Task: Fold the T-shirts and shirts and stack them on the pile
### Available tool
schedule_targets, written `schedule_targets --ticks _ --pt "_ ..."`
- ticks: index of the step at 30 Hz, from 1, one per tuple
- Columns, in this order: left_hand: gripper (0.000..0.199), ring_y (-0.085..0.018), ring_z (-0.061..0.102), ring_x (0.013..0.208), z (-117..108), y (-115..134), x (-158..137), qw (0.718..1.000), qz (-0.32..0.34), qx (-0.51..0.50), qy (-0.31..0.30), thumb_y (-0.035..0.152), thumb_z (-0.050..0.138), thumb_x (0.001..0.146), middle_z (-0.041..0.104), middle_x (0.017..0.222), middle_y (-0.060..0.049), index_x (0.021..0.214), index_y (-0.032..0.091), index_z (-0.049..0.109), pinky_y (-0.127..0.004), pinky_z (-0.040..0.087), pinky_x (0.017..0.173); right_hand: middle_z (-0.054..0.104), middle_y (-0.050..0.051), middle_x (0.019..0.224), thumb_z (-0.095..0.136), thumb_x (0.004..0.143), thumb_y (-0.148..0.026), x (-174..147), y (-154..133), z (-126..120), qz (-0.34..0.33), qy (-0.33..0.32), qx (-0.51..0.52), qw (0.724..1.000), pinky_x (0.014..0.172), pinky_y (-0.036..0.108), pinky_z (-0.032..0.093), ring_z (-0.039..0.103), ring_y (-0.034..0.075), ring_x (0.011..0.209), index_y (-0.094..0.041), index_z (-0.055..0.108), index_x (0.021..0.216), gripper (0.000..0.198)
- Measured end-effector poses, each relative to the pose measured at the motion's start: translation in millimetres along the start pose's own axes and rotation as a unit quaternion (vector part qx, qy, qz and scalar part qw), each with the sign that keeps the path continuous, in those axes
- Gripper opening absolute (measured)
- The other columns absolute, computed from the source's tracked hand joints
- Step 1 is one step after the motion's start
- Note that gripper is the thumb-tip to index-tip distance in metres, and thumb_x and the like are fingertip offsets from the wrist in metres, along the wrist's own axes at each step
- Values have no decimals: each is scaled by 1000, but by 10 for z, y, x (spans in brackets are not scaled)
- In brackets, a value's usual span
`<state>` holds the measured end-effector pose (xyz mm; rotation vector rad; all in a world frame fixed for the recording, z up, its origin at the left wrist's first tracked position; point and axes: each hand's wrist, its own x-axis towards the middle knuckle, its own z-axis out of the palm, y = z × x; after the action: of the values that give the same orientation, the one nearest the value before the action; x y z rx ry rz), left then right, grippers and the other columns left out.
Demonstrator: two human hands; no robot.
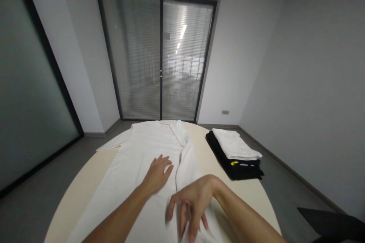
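A white garment [134,163], seemingly a long shirt, lies spread over the table. Its right side is turned inward, leaving a long fold edge down the middle, and one sleeve [114,143] sticks out at the far left. My left hand [160,172] rests flat on the cloth, just left of that edge, with its fingers stretched out. Nearer to me, my right hand [194,203] is bent at the wrist over the turned-in part. Its fingers point down and apart, at or close to the cloth; the fingertips are slightly blurred.
The round cream table [265,205] carries a stack of folded black clothes [246,172] on the right, topped by a folded white cloth [235,144]. A black object [330,222] juts in at the lower right. Beyond the table stands a glazed partition with blinds [159,57].
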<state>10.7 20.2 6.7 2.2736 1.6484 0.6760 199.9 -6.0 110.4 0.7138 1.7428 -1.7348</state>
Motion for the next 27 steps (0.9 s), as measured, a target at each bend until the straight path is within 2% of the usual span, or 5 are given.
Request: schedule_targets --ticks 5,14,18,22,27 --pt "38 -31 38 143 18 34 -8 999 38 26 6 42 46 97 57 143 -9 122 21 65 -53 23 119 73 -4 90 85 62 -57 -71 114 -114 -59 26 23 998 52 16 44 71 12 64 -26 55 119 71" --pt "54 -23 56 121 23 136 -23 986 156 -56 -9 32 56 91 63 133 -7 144 24 47 -42 38 111 75 -2 95 89 56 -50 -48 505 -140 -53 50 43 996 59 15 46 73 11 72 -23 68 106 61" --pt "37 -21 58 117 2 164 -18 978 169 -110 -50 29 52 94 66 126 -5 129 26 63 -37 42 106 74 -3 89 87 61 -49 -2 507 -118 -82 40 43 995 55 14 44 70 9 67 -22 69 104 54" --pt "26 -20 61 107 -1 186 13 974 135 -178 -33 27 52 93 69 112 -5 107 23 73 -32 46 99 66 -3 70 82 68 -44 91 598 -173 -176 217 37 959 50 16 38 59 7 54 -15 72 87 36" --pt "25 -18 64 97 37 141 43 966 104 -235 2 17 48 89 70 99 -4 96 22 72 -28 49 91 55 -8 60 72 71 -24 161 600 -114 -188 347 -129 910 55 17 37 46 5 52 -21 77 104 33"
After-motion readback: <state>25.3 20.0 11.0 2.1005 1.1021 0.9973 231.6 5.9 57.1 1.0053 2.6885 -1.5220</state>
